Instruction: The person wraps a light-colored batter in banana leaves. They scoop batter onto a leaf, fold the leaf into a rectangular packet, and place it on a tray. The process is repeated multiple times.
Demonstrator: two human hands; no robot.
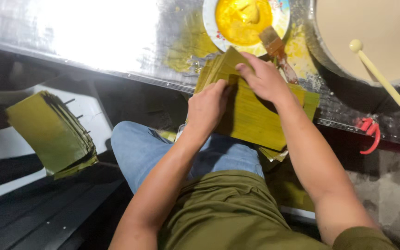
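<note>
**Head view: both hands on a stack of green leaf sheets at the table edge**

Head camera looks straight down, so nearest is the olive shirt (228, 213) and a knee in blue jeans (140, 148); the person looks seated, with both forearms reaching forward and converging on one spot.

That spot is the leaf stack (251, 115), a pile of yellow-green rectangular sheets lying half on the metal table (116, 41) and half hanging over its edge above the lap. I'd guess it sits there so it's within easy reach.

The left hand (208, 107) is curled over the stack's near-left edge, knuckles up, fingers bent down onto the sheets. It seems to be pinning or pinching the edge, but I can't tell how many sheets it has. The right hand (265, 78) lies flatter on top, wrist angled in from the right, fingers stretched toward the far corner with a fingertip at the top edge, pressing rather than gripping as far as I can see.

Off to the left, well apart, a second leaf pile (52, 132) rests tilted on a dark ledge.

Farther back: a brush (276, 51) leaning by a plate of yellow paste (244, 21), just beyond the stack, so handy for the right hand. Far right there's a big basin of pale batter (376, 32) with a cream ladle (378, 74) leaning over its rim, and a red hook (370, 134) hangs at the table edge.
</note>
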